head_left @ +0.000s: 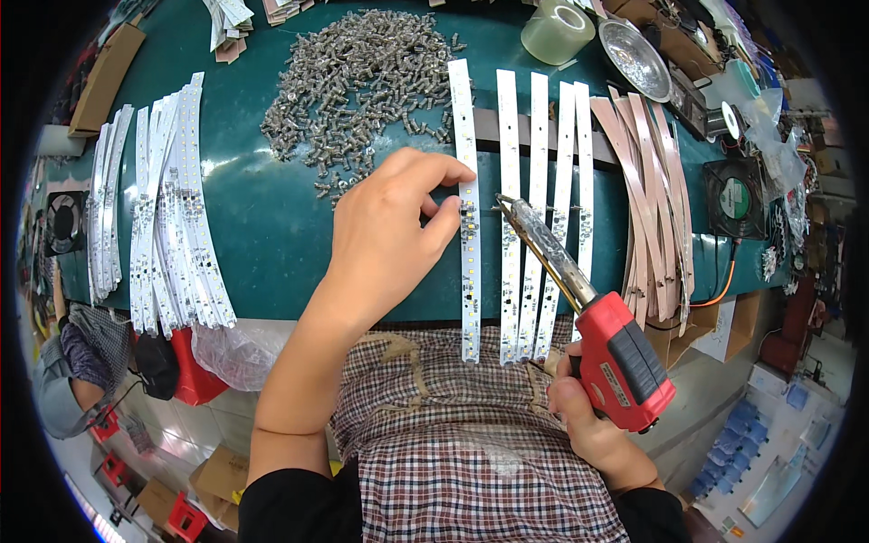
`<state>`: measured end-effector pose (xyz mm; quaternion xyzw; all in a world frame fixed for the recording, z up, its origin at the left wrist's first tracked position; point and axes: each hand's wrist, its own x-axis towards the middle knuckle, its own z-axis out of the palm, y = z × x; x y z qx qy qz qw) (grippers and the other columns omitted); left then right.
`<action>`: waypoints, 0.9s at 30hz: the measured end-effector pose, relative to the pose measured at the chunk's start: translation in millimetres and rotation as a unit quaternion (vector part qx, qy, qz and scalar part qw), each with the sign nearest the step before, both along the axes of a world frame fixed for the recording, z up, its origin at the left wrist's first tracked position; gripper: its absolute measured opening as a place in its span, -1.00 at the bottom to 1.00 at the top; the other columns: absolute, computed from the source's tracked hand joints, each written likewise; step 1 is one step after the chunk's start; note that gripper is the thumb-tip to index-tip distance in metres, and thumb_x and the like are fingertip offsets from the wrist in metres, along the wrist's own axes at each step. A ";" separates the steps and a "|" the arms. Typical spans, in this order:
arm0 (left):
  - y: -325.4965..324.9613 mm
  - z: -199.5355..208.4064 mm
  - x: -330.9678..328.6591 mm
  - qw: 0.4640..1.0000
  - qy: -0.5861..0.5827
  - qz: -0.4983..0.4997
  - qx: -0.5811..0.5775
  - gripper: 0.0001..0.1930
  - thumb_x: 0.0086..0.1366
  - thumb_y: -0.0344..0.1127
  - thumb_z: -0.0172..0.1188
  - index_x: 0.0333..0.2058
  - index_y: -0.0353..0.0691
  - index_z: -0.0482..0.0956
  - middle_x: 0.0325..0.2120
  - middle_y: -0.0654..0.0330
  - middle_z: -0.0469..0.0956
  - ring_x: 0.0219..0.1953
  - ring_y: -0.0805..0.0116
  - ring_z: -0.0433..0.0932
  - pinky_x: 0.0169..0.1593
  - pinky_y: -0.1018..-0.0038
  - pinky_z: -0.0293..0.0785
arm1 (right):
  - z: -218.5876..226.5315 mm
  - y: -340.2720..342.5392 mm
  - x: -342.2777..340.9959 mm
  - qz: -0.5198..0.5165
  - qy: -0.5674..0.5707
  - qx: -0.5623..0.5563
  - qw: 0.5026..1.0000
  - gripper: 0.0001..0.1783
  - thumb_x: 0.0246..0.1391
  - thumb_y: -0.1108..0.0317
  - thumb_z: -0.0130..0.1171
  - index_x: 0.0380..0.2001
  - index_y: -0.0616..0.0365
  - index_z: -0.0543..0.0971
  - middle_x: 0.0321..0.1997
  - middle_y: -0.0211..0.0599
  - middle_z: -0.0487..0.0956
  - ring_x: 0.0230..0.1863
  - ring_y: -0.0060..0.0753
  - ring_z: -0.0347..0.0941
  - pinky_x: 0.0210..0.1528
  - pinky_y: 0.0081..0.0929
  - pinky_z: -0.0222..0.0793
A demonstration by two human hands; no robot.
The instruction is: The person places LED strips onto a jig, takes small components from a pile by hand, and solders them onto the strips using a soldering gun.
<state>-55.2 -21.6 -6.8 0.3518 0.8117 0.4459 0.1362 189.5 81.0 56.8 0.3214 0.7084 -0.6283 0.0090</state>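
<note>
My left hand [389, 213] reaches over the bench, its thumb and index finger pinched at the left edge of a narrow white LED strip board [469, 271]. In my right hand [588, 425] is a red and black soldering gun [625, 362], its long metal nose pointing up and left. The tip reaches over the upper middle of the neighbouring white board [508, 118], just right of the pinched one; whether it touches cannot be told. Several more white boards [538, 118] lie side by side to the right, their near ends overhanging the bench edge. A dark bar [487, 127] runs beneath them.
A heap of small metal parts [362, 81] covers the back middle. Stacked LED boards [181, 208] lie left, pinkish-brown strips [647, 199] right. Beyond are a tape roll [557, 32], a metal dish [634, 59] and a black fan [733, 199]. Checked cloth [489, 452] covers my lap.
</note>
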 end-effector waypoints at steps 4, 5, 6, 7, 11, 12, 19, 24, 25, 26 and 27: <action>-0.3 -0.5 0.3 1.000 0.024 -0.019 -0.003 -0.73 0.11 -0.52 0.25 -0.18 -0.13 0.67 -0.32 0.26 0.57 -0.47 0.51 0.52 -0.37 0.59 0.44 | 0.8 -1.8 -6.4 -0.022 -0.010 0.007 1.000 -0.87 0.15 0.50 0.18 -0.22 0.21 0.50 -0.39 -0.36 0.48 -0.38 -0.49 0.41 -0.33 -0.46 0.34; -0.2 -1.3 0.8 1.000 0.023 -0.018 -0.004 -0.73 0.11 -0.52 0.25 -0.18 -0.13 0.67 -0.32 0.26 0.57 -0.47 0.51 0.52 -0.37 0.59 0.44 | 0.0 -2.1 -6.7 -0.034 -0.007 -0.002 0.999 -0.88 0.14 0.51 0.18 -0.23 0.21 0.51 -0.40 -0.36 0.48 -0.39 -0.49 0.42 -0.34 -0.47 0.34; 0.2 -2.5 1.7 0.999 0.028 -0.021 0.002 -0.71 0.10 -0.52 0.25 -0.17 -0.12 0.68 -0.32 0.27 0.57 -0.47 0.51 0.53 -0.38 0.59 0.45 | -0.2 -2.4 -6.8 -0.047 -0.004 -0.010 0.999 -0.88 0.13 0.52 0.19 -0.25 0.21 0.51 -0.40 -0.36 0.49 -0.39 -0.50 0.42 -0.35 -0.47 0.34; 0.6 -3.6 2.3 0.999 0.033 -0.024 0.009 -0.69 0.09 -0.52 0.26 -0.16 -0.12 0.68 -0.32 0.27 0.57 -0.47 0.51 0.53 -0.40 0.60 0.45 | -0.1 -2.1 -7.3 -0.046 -0.006 -0.010 0.999 -0.88 0.13 0.52 0.19 -0.25 0.21 0.51 -0.40 -0.36 0.49 -0.39 -0.50 0.42 -0.35 -0.47 0.34; 0.3 -4.7 2.4 0.999 0.023 -0.026 0.017 -0.69 0.09 -0.53 0.25 -0.16 -0.12 0.69 -0.31 0.28 0.57 -0.46 0.50 0.54 -0.41 0.60 0.46 | -1.2 -1.4 -8.3 -0.032 -0.019 -0.006 0.999 -0.91 0.13 0.51 0.19 -0.28 0.20 0.51 -0.44 -0.38 0.48 -0.42 -0.51 0.42 -0.36 -0.48 0.34; 0.6 -4.8 1.8 0.999 0.029 -0.026 0.014 -0.70 0.10 -0.53 0.25 -0.16 -0.12 0.69 -0.32 0.28 0.57 -0.45 0.50 0.54 -0.42 0.60 0.46 | -2.4 -1.3 -8.5 -0.033 -0.018 -0.009 0.999 -0.91 0.13 0.51 0.19 -0.29 0.20 0.51 -0.44 -0.39 0.48 -0.42 -0.52 0.42 -0.36 -0.48 0.34; 1.7 -4.0 0.8 0.999 0.046 -0.024 -0.003 -0.72 0.11 -0.52 0.25 -0.18 -0.13 0.70 -0.38 0.26 0.59 -0.45 0.47 0.56 -0.40 0.59 0.47 | -4.6 3.1 -7.5 0.002 -0.033 0.004 0.999 -0.93 0.13 0.52 0.18 -0.32 0.19 0.50 -0.46 -0.38 0.46 -0.44 -0.51 0.40 -0.37 -0.47 0.32; 3.1 -7.2 0.2 0.998 0.061 -0.026 -0.002 -0.73 0.12 -0.51 0.24 -0.18 -0.12 0.70 -0.42 0.24 0.59 -0.45 0.42 0.58 -0.35 0.53 0.49 | -7.3 2.0 -11.0 0.004 -0.019 0.016 1.000 -0.94 0.14 0.53 0.18 -0.34 0.19 0.49 -0.48 -0.37 0.44 -0.46 -0.49 0.37 -0.39 -0.45 0.30; 2.8 -7.8 0.2 0.997 0.067 -0.024 0.000 -0.73 0.12 -0.51 0.24 -0.18 -0.12 0.70 -0.43 0.23 0.59 -0.45 0.41 0.59 -0.34 0.52 0.49 | -8.0 1.4 -11.5 0.005 -0.019 0.015 1.000 -0.94 0.14 0.53 0.18 -0.34 0.19 0.49 -0.48 -0.37 0.44 -0.46 -0.49 0.37 -0.39 -0.45 0.30; 2.6 -8.1 0.2 0.998 0.067 -0.023 -0.001 -0.73 0.12 -0.51 0.24 -0.18 -0.12 0.70 -0.43 0.23 0.59 -0.45 0.41 0.59 -0.34 0.52 0.49 | -8.7 0.9 -12.0 -0.001 -0.017 0.008 1.000 -0.94 0.14 0.53 0.17 -0.34 0.19 0.49 -0.48 -0.38 0.43 -0.47 -0.49 0.36 -0.40 -0.45 0.29; 2.5 -7.7 0.2 0.997 0.069 -0.023 -0.004 -0.73 0.12 -0.51 0.24 -0.18 -0.12 0.70 -0.43 0.23 0.59 -0.45 0.41 0.59 -0.34 0.52 0.49 | -8.6 0.5 -12.2 -0.007 -0.016 0.002 1.000 -0.94 0.14 0.53 0.17 -0.35 0.19 0.49 -0.49 -0.39 0.43 -0.48 -0.49 0.35 -0.41 -0.44 0.27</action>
